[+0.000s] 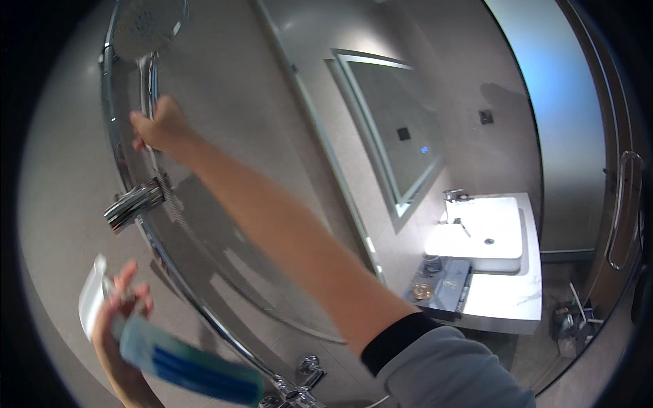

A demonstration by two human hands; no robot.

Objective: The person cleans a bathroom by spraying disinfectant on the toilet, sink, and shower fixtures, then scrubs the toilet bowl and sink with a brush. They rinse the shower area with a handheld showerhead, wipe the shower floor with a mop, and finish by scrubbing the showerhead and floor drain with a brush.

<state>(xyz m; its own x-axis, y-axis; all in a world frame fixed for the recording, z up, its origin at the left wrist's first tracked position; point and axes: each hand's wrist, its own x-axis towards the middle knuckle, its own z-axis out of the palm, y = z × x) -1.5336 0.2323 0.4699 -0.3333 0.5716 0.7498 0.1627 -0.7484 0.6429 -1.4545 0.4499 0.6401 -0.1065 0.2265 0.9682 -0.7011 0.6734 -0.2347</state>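
Note:
My right hand [163, 125] grips the chrome handle of a hand shower [149, 84], whose round head [145, 30] is up at the top left. Just below the hand, the ribbed metal hose [178, 211] runs past a chrome slider bracket [135, 203] on the riser rail. Whether the handle is seated in the bracket I cannot tell. At the lower left my left hand [120, 311] is around the neck of a spray bottle [189, 362] with a white trigger head [92, 301]. The bottle is tilted, translucent blue-green with a dark blue label. Motion blurs it.
The curved riser rail [214, 316] leads down to a chrome shower mixer [293, 390]. A glass panel edge [326, 148] stands to the right. Beyond are a lit mirror [398, 127], a white basin [502, 239] and a dark tray [444, 285] on the counter.

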